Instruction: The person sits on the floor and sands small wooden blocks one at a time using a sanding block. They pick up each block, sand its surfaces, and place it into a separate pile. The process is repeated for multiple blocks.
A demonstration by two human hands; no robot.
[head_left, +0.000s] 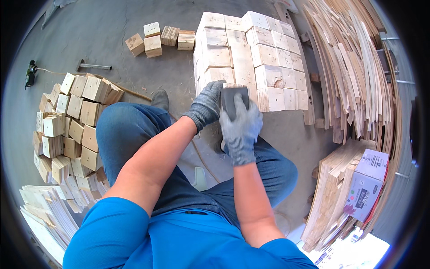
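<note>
My right hand [242,125], in a grey knit glove, grips a dark grey rectangular block [229,102] that looks like a sanding block. It lies against a wooden block [234,85], whose pale top edge shows just beyond it. My left hand [207,105], also gloved, is closed at the left side of that wooden block; its fingertips are partly hidden. Directly ahead rises a neat stack of pale wooden blocks [274,56], close to both hands.
Loose wooden blocks [152,45] sit left of the stack. A heaped pile of blocks [85,105] is on my left, near a hammer [94,66] and a dark power tool [31,74] with a hose. Long wood strips [354,71] and a cardboard box [368,184] line the right.
</note>
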